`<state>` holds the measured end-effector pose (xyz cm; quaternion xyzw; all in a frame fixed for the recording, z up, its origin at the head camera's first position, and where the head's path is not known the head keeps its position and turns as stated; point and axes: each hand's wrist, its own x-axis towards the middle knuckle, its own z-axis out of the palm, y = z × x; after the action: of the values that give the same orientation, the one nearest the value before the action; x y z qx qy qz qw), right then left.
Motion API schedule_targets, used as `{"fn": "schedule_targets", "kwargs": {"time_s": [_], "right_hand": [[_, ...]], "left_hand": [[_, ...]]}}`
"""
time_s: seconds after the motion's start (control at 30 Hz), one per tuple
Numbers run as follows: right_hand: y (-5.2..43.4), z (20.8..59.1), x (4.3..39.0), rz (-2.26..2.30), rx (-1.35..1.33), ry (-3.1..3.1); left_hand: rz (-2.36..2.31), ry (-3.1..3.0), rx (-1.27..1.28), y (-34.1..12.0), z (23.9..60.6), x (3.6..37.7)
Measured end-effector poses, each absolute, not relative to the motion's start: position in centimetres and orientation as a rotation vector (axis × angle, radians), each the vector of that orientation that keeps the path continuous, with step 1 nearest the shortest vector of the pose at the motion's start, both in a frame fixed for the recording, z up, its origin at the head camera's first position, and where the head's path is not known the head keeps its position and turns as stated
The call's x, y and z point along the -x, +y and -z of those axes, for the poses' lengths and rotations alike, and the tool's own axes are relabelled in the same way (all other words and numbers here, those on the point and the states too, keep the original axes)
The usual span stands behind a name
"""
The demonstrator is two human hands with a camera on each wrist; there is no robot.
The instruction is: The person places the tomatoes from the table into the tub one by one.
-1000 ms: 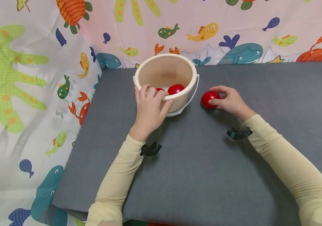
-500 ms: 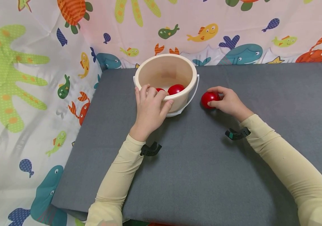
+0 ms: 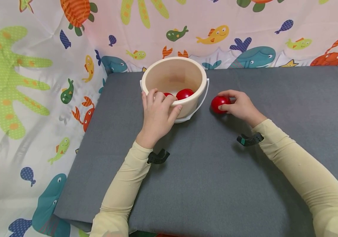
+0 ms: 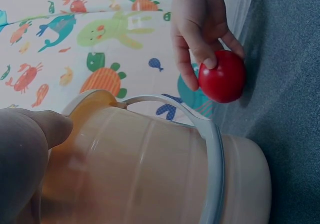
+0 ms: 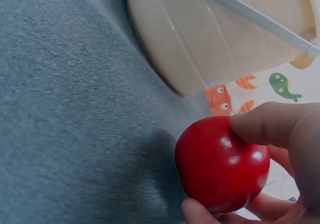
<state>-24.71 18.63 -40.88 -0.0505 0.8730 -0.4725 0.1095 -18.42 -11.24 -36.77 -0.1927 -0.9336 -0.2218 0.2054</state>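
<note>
A cream bucket (image 3: 186,107) with a white handle stands upright on the grey table. My left hand (image 3: 157,115) grips its near rim, fingers over the edge and thumb on the outside. Inside the bucket lie two round red objects, one in plain sight (image 3: 185,94) and one mostly hidden behind my left fingers. To the right of the bucket, my right hand (image 3: 241,107) holds another glossy round red object (image 5: 222,164) between thumb and fingers. It is slightly lobed and stands apart from the bucket, close over the table, casting a shadow there.
The grey cloth-covered table (image 3: 210,184) reaches back to a curtain (image 3: 145,36) printed with sea animals, which also hangs along the left side. The bucket's white handle (image 3: 199,103) hangs down on its right side. Both wrists wear black straps (image 3: 250,140).
My right hand has shifted very slightly left, its fingers adjusting a little on the round red object. The left hand and the bucket have stayed in place.
</note>
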Motion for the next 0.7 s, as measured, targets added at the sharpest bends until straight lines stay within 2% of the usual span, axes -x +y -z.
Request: {"fn": "schedule_targets", "kwargs": {"time_s": [0.27, 0.7], "right_hand": [[19.4, 38.3, 24.9, 1.39, 0.149, 2.634], [19.0, 31.5, 25.7, 1.366, 0.184, 2.766]], "left_hand": [[0.619, -2.608, 0.534, -11.1, 36.7, 18.4], [0.615, -2.582, 0.538, -11.1, 36.7, 18.3]]}}
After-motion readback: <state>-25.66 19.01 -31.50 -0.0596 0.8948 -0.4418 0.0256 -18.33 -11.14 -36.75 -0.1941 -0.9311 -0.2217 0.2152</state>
